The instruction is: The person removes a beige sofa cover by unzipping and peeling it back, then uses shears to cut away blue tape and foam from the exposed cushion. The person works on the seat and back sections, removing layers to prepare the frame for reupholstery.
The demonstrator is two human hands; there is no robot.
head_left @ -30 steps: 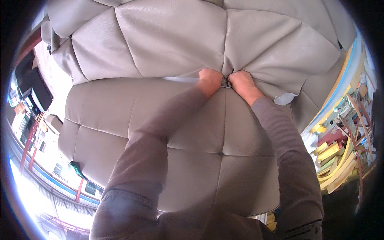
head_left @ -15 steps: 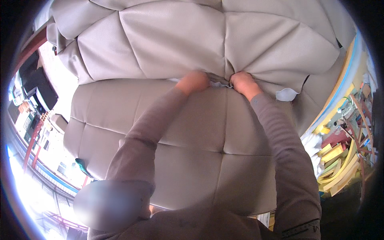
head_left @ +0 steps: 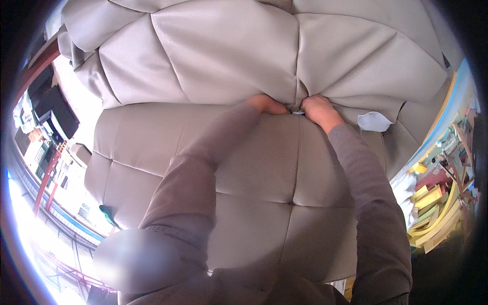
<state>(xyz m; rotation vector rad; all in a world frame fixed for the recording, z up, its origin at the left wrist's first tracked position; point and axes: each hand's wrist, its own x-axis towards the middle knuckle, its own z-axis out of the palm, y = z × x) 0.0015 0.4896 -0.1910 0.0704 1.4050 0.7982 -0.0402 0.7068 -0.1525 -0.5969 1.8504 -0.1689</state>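
A loose beige quilted upholstery cover (head_left: 229,51) lies in folds across the far side. Below it, nearer to me, is a taut quilted panel (head_left: 244,152) of the same beige material. Both hands are at the seam between the two. My left hand (head_left: 270,105) reaches under the cover's edge, its fingertips hidden in the fold. Close beside it, my right hand (head_left: 316,108) is closed, gripping the gathered edge of the cover. A bit of white material (head_left: 298,113) shows between the hands. Another white flap (head_left: 375,122) sticks out to the right of my right hand.
Yellow foam strips (head_left: 432,211) lie piled on the right, near a wood-edged blue and white board (head_left: 452,91). At the left, a red metal beam (head_left: 38,63) and dark boxy items (head_left: 58,109) stand beyond the upholstery. A green object (head_left: 108,216) is at the panel's left edge.
My left hand has slid right, closer to my right hand, with its fingers now deeper in the fold. Less of the white material shows along the seam. The view has shifted slightly.
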